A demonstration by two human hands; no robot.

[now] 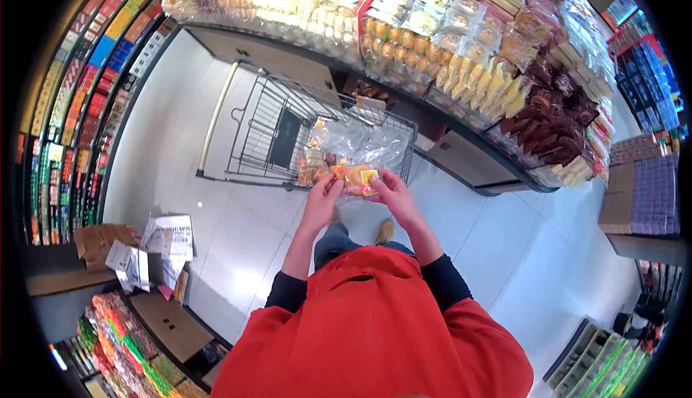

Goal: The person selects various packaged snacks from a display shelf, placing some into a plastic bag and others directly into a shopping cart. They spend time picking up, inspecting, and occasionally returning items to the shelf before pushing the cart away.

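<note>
A clear packet of bread rolls (353, 179) with a yellow-and-red label is held level between both hands, above the near side of the cart. My left hand (326, 190) pinches its left end. At the right end, my right hand (390, 187) grips it beside the label. Below and beyond it stands a wire shopping cart (245, 146), its handle to the left. Crumpled clear plastic bags (360, 142) and packaged baked goods (313, 158) lie in the basket.
A long display counter (440, 30) piled with packaged bread curves behind the cart. Shelves of boxed goods (90, 73) rise at the left. Cardboard and papers (155, 250) sit at lower left, and stacked cartons (641, 189) at the right. Tiled floor (461, 218) surrounds my feet.
</note>
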